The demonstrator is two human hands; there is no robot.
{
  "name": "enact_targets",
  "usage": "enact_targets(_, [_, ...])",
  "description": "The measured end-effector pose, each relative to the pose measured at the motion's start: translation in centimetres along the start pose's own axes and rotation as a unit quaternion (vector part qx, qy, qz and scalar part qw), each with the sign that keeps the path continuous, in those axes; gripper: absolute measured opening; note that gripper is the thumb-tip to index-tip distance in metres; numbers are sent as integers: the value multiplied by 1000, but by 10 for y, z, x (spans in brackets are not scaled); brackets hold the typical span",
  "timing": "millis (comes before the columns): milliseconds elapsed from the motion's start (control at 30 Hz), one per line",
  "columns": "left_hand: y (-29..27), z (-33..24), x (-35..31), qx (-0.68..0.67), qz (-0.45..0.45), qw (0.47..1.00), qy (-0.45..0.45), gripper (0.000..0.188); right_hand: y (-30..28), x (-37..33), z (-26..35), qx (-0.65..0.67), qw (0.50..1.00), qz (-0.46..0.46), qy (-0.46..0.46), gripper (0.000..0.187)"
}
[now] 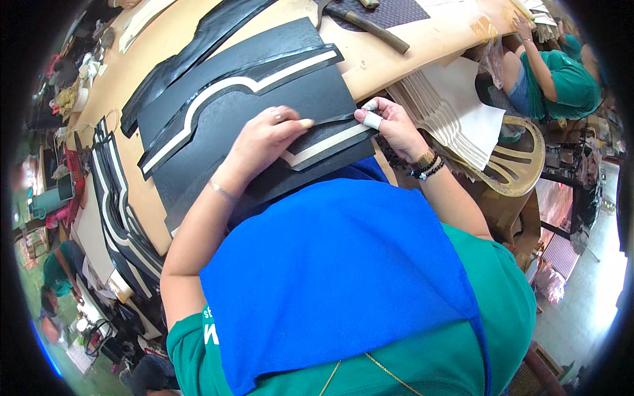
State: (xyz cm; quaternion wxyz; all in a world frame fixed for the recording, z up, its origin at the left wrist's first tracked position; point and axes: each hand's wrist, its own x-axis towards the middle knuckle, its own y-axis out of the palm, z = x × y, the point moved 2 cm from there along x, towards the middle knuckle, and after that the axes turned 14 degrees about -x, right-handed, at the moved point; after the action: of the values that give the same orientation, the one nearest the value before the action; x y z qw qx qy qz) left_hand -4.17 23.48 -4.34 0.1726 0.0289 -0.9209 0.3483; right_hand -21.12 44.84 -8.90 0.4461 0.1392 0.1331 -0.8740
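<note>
A black leather-like piece with a pale strip (329,145) lies on a dark flat board (214,148) at the edge of the table in front of me. My left hand (267,138) is closed, its thumb and fingers pinching the raised far edge of this piece. At the right end of the same edge, my right hand (395,129) pinches the black material between thumb and fingers. White wrapping covers one of its digits. A second black piece with a curved pale strip (231,82) rests farther back on the board.
A hammer (370,28) lies at the back on a dark quilted mat (396,10). More striped black pieces (109,191) hang over the table's left side. Stacked pale sheets (456,125) sit on a chair (522,158) at right. Another person (561,86) sits beyond.
</note>
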Motion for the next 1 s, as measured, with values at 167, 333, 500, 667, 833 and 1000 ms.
enact_targets(167, [4,-1,6,32,1,999,29,20,-11,2,-15,135,986,60,81,18])
enact_targets(333, [36,-9,49,34,-9,998,49,21,-28,8,-64,145,983,18,115,18])
enact_targets(500, [13,-1,11,16,-20,1000,14,22,-33,15,-78,95,992,13,83,14])
enact_targets(667, [33,-3,42,9,-35,998,48,18,-34,22,-109,123,985,16,116,20])
enact_targets(833, [29,1,33,9,-47,998,27,17,-46,28,-126,46,993,-25,106,19])
enact_targets(1000, [32,-2,41,19,-49,998,29,10,-41,30,-136,79,988,-41,129,19])
